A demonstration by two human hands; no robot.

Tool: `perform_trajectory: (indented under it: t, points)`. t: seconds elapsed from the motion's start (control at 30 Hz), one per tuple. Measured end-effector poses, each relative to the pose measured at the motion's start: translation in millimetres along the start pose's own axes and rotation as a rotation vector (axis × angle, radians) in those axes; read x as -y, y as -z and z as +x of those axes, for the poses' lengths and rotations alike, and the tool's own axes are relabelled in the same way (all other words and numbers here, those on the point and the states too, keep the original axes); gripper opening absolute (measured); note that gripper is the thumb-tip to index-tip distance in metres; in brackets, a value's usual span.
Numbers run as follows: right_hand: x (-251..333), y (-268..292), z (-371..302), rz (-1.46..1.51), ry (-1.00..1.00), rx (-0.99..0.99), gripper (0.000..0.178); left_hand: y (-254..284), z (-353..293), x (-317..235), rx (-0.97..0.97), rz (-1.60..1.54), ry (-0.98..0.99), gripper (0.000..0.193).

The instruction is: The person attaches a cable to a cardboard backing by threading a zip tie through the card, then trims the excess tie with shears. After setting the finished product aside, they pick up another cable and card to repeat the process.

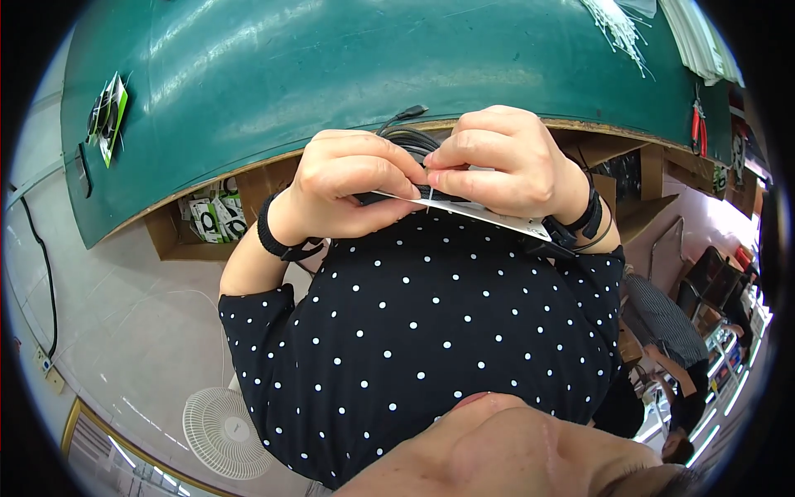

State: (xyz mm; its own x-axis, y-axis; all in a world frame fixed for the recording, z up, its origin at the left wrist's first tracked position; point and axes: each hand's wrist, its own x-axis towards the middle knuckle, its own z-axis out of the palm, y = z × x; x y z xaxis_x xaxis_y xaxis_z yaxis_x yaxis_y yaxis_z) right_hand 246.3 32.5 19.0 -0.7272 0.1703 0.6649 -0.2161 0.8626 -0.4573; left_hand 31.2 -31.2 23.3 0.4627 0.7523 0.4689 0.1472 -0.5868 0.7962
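Cardboard box (pixel 157 234): green-white packs (pixel 217 219) | left fingers (pixel 394 164) pinch card (pixel 495 219) | right fingers (pixel 465 151) pinch white tie (pixel 431 192)

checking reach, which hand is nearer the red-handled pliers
Right: the right hand is left of the red-handled pliers; the left hand is farther left, beyond the right.
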Motion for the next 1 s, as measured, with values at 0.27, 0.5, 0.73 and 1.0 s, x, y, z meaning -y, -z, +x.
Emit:
perform_trajectory:
  t: [0.27, 0.5, 0.73, 1.0]
  points:
    - [-5, -3, -1, 0.12, -0.066, -0.024, 0.016, 1, -4, 2, -0.007, -0.075, 0.087, 0.017]
    - [-6, 6, 6, 0.168, -0.049, 0.063, 0.012, 2, -5, 1, -0.017, -0.124, 0.145, 0.017]
    - [-7, 26, 10, 0.068, -0.384, -0.429, 0.01, 22, 11, -12, -0.214, 0.1, 0.072, 0.016]
    - [18, -21, 27, 0.322, -0.67, -0.517, 0.009, 26, 32, -4, -0.451, 0.429, -0.1, 0.018]
